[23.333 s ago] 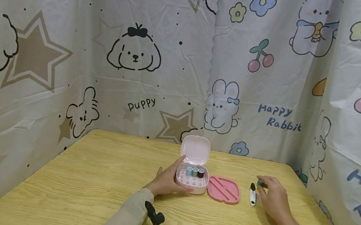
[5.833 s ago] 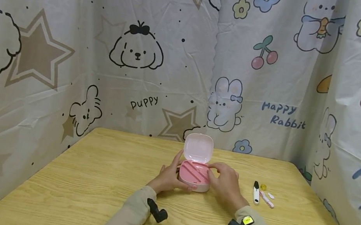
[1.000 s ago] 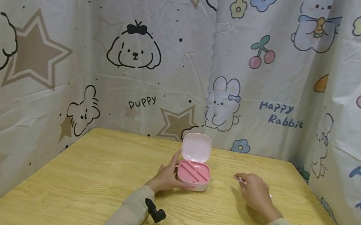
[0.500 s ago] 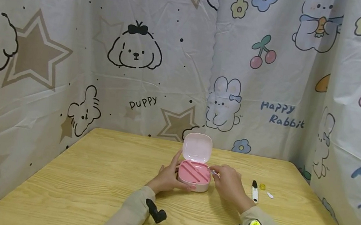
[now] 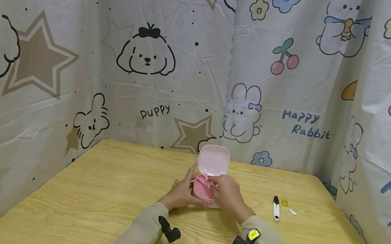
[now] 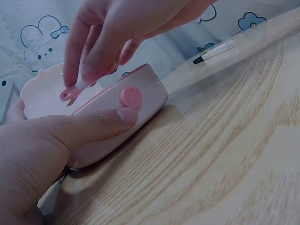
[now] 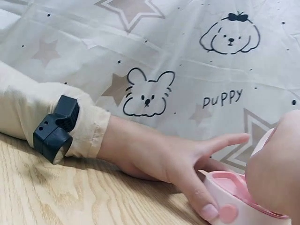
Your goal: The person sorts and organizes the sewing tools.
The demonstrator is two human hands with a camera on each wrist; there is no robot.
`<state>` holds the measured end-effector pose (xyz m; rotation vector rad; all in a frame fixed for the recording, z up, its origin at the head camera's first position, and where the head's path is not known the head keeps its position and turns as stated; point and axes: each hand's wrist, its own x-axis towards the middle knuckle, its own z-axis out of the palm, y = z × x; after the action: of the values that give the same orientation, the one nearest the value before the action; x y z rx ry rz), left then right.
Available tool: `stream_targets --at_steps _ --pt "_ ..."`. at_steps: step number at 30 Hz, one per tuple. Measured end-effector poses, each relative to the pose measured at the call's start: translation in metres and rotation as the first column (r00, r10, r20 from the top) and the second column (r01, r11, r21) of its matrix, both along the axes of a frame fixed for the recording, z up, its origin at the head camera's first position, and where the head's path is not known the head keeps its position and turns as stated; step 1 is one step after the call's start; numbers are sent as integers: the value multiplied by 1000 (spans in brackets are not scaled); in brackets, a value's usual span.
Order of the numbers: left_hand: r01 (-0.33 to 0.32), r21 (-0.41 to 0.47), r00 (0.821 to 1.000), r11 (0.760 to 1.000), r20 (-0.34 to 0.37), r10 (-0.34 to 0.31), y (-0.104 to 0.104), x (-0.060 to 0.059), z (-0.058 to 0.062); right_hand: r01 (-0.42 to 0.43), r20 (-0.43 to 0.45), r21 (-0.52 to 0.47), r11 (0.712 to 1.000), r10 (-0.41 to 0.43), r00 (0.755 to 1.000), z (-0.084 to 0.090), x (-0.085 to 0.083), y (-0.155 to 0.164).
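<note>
Wrists come first at the near edge of the table, each sleeve carrying a small black camera. Left hand grips the pink case from its left side, thumb curled round the front wall beside the round clasp button, fingers behind. Right hand sits over the case's pink tray, fingertips pinching a small pink-and-white piece and lowering it toward the tray; what the piece is cannot be told. The case stands mid-table, slightly toward the far edge, with its lid raised upright.

Judged progress: the tray is seated in the case and one item is going in, while three items remain out toward the right edge: a black-and-white snipper, a small yellow piece and a small white piece. The lid is not yet closed.

Clearance: bare wood lies left and in front of the case; patterned cloth walls in the far, left and right edges.
</note>
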<state>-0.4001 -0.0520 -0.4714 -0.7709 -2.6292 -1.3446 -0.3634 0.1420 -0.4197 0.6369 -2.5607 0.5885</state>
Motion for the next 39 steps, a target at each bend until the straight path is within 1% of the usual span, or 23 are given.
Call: stream_targets --at_steps 3,12,19,24,27,32,39 --pt "9 -14 1000 1000 -7 -9 0 1 2 -24 -9 11 1000 24 1000 -1 -2 -8" --pt "32 -2 999 999 -24 -32 0 4 5 -30 -21 30 999 31 999 -6 -9 -22" --pt "33 7 999 999 -13 -32 -1 3 5 -48 -71 69 996 53 996 -6 -8 -26" --pt "29 14 1000 999 -9 -28 -2 2 4 -23 -95 128 991 35 995 -7 -9 -28" --pt "26 17 1000 1000 -9 -26 -2 3 4 4 -85 152 988 9 996 -6 -9 -29" --pt "22 17 1000 1000 -8 -22 -2 3 5 28 -52 160 987 -20 998 -4 -8 -31" --pt "24 15 1000 1000 -13 -23 -2 1 3 24 -60 143 989 -16 998 -4 -8 -32"
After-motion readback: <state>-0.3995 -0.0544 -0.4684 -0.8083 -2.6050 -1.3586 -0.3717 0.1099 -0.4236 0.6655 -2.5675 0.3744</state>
